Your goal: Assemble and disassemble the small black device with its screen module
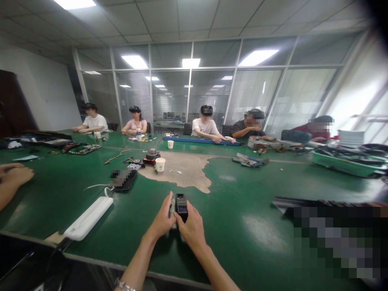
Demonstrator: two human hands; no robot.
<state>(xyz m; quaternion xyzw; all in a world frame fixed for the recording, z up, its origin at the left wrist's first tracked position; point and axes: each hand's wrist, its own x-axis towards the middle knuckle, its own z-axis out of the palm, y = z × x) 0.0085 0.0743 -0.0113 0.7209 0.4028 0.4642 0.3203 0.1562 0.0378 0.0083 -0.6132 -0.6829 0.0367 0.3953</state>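
In the head view, low in the middle, a small black box-shaped device (181, 203) with a dark bluish panel and a row of small marks stands between my two hands, just above or on the green table. My right hand (193, 227) wraps its right side, thumb across the near face. Along the left side my left hand (162, 220) is curled, its thumb meeting the device's near left edge. A pale greyish piece (173, 205) shows between the left fingers and the device; what it is I cannot make out.
A white power strip (89, 218) lies left, near a black part (125, 180) with cables. Paper cups (160, 164) stand ahead. Gloves (247, 160) and a green basket (348, 163) are right. Several people sit across the table; another person's hand (18, 174) rests at left.
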